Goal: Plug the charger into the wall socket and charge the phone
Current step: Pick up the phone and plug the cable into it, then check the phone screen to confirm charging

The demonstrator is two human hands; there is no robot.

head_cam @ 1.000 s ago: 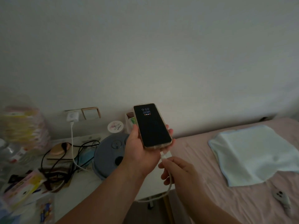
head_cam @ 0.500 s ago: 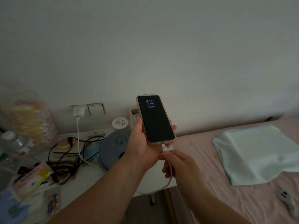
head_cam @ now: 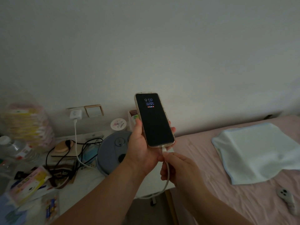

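Observation:
My left hand holds the phone upright in mid-air, screen lit with a clock reading. My right hand pinches the white cable's plug at the phone's bottom port; the plug looks seated in the port. The white cable loops down below my hands. At the left, the white charger block sits in the wall socket, and its cable hangs down onto the bedside table.
The bedside table holds a round grey appliance, tangled black cords, a water bottle, a stack of packets and wrappers. The pink bed at right carries a pale folded towel and a small remote.
The phone has risen slightly and both hands shifted a little right in view. My right hand has pushed the plug up against the phone's bottom edge.

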